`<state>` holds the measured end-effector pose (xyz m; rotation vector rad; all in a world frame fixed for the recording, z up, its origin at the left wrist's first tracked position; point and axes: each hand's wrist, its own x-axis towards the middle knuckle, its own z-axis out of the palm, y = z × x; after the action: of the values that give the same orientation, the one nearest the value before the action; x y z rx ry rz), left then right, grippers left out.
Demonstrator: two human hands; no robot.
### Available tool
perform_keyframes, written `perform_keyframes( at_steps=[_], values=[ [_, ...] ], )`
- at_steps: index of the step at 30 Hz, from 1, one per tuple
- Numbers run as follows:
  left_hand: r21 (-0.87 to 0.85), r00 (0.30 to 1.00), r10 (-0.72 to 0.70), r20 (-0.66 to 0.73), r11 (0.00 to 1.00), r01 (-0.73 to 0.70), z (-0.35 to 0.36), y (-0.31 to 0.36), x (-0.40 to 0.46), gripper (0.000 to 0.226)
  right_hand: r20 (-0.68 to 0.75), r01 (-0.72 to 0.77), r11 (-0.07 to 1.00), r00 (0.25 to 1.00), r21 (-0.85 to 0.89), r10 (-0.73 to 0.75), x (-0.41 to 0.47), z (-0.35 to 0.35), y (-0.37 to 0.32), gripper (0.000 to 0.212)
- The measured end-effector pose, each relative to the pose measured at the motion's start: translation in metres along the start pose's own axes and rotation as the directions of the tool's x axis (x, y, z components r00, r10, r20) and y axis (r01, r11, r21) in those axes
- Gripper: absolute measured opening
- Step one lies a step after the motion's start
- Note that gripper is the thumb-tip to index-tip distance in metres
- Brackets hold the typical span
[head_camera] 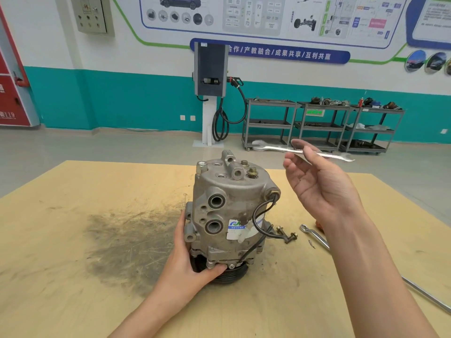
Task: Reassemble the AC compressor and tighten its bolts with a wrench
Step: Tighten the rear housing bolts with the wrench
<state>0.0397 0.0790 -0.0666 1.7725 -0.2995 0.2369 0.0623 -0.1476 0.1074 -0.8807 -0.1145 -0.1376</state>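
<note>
The AC compressor (pixel 229 215) stood upright, pulley down, on the table (pixel 73 276); I saw the left hand (pixel 195 259) gripping its base, the right hand (pixel 317 181) pinching a blurred open-end wrench (pixel 302 150) above.

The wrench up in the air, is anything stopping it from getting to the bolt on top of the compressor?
Nothing visible does. The right hand holds the wrench in the air, up and to the right of the compressor. Only open air lies between it and the brass bolt on top. The left hand grips the base, well below.
</note>
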Motion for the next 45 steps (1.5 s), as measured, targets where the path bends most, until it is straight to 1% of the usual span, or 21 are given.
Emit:
perform_keyframes(
  at_steps=[2,4,6,8,11,14,15,17,20,22,24,26,27,28,30,32,33,35,38,40,45],
  values=[
    [0.000,1.000,-0.005,-0.005,1.000,0.005,0.000,0.000,0.000,0.121,0.042,0.061,0.997,0.997,-0.053,-0.059,-0.001,0.000,-0.001,0.026],
    [0.002,1.000,-0.013,-0.013,1.000,0.013,0.000,0.000,-0.001,0.121,0.087,0.149,0.978,0.987,-0.146,-0.137,-0.002,0.001,-0.001,0.027],
    [0.001,1.000,-0.017,-0.016,1.000,0.017,0.000,0.000,-0.001,0.121,0.125,0.250,0.937,0.966,-0.246,-0.225,-0.002,0.002,0.000,0.030],
    [-0.002,1.000,-0.017,-0.016,1.000,0.017,0.000,0.000,-0.001,0.120,0.132,0.325,0.899,0.945,-0.295,-0.298,-0.002,0.002,0.001,0.037],
    [-0.007,1.000,-0.021,-0.009,1.000,0.021,0.000,-0.001,-0.001,0.124,0.146,0.370,0.870,0.929,-0.327,-0.340,-0.004,0.003,0.003,0.041],
    [0.000,1.000,-0.023,-0.008,1.000,0.023,0.001,-0.002,-0.001,0.124,0.172,0.386,0.848,0.922,-0.362,-0.347,-0.004,0.003,0.006,0.030],
    [0.007,1.000,-0.025,-0.013,1.000,0.025,0.001,-0.002,0.000,0.121,0.175,0.383,0.852,0.923,-0.357,-0.342,-0.004,0.003,0.006,0.027],
    [0.014,0.999,-0.033,-0.025,0.999,0.034,0.001,-0.001,0.000,0.114,0.157,0.341,0.905,0.938,-0.256,-0.309,-0.004,0.004,0.006,0.019],
    [0.018,0.999,-0.035,-0.031,0.999,0.035,0.002,0.000,0.000,0.113,0.090,0.220,0.973,0.973,-0.064,-0.214,-0.004,0.006,0.004,0.017],
    [0.026,0.999,-0.033,-0.033,0.999,0.034,0.001,0.001,0.000,0.113,0.045,0.107,0.994,0.993,0.021,-0.108,-0.005,0.008,0.001,0.016],
    [0.044,0.999,-0.030,-0.039,0.999,0.032,0.001,0.001,0.000,0.112,-0.017,-0.037,0.987,0.999,0.158,0.040,-0.004,0.008,-0.004,0.015],
    [0.050,0.999,-0.029,-0.041,0.998,0.031,0.001,0.001,0.000,0.111,-0.047,-0.152,0.929,0.983,0.338,0.177,-0.002,0.006,-0.010,0.014],
    [0.051,0.999,-0.030,-0.039,0.998,0.032,0.001,0.002,0.000,0.111,-0.048,-0.180,0.907,0.976,0.381,0.214,-0.001,0.004,-0.012,0.015],
    [0.052,0.999,-0.032,-0.036,0.998,0.034,0.001,0.002,-0.001,0.112,-0.052,-0.192,0.909,0.972,0.370,0.227,0.000,0.002,-0.012,0.016],
    [0.052,0.999,-0.036,-0.030,0.998,0.037,0.001,0.003,-0.001,0.113,-0.076,-0.191,0.952,0.974,0.239,0.214,0.002,-0.001,-0.010,0.018],
    [0.050,0.999,-0.042,-0.025,0.998,0.043,0.001,0.003,-0.001,0.114,-0.077,-0.181,0.978,0.979,0.101,0.189,0.001,-0.002,-0.007,0.014],
    [0.047,0.999,-0.041,-0.024,0.998,0.042,0.001,0.003,0.000,0.115,-0.066,-0.173,0.983,0.982,0.065,0.177,0.001,-0.001,-0.005,0.012],
    [0.037,0.999,-0.039,-0.022,0.999,0.040,0.001,0.002,0.000,0.117,-0.046,-0.158,0.986,0.986,0.044,0.160,0.002,-0.001,-0.002,0.011],
    [0.029,0.999,-0.032,-0.016,0.999,0.032,0.001,0.002,-0.001,0.117,-0.033,-0.139,0.988,0.989,0.073,0.142,0.005,-0.001,0.002,0.010],
    [0.026,1.000,-0.030,-0.011,0.999,0.030,0.001,0.000,0.000,0.117,-0.030,-0.124,0.990,0.992,0.067,0.127,0.006,-0.002,0.004,0.015],
    [0.017,0.999,-0.027,-0.021,0.999,0.028,0.000,-0.001,0.000,0.119,-0.014,-0.071,0.996,0.997,-0.052,0.070,0.009,-0.005,0.006,0.022]
  ],
)
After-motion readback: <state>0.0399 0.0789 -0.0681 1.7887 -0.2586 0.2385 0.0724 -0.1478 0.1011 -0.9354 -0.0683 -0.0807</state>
